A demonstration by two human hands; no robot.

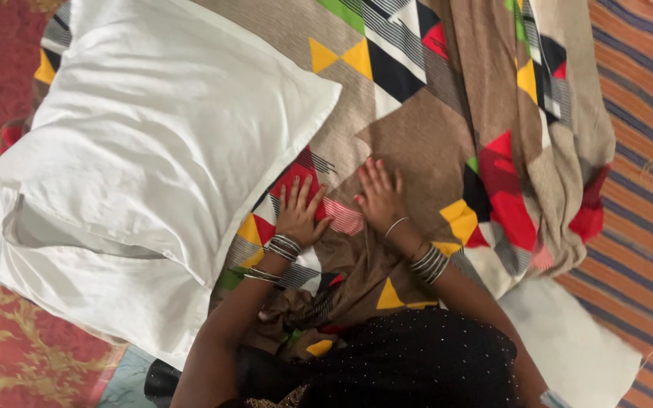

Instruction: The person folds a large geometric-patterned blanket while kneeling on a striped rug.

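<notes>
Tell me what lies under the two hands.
Both the left hand and right hand press flat on the brown patterned cloth with red and yellow triangles. Beside it lies a white pillow. What the cloth covers is hidden.

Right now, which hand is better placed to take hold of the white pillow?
The left hand, I think. It lies flat on the patterned sheet right beside the white pillow; the right hand rests farther from it, with the left hand between.

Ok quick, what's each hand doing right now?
Left hand: open, flat on the brown patterned cotton sheet, holding nothing.
Right hand: open, flat on it too.
</notes>
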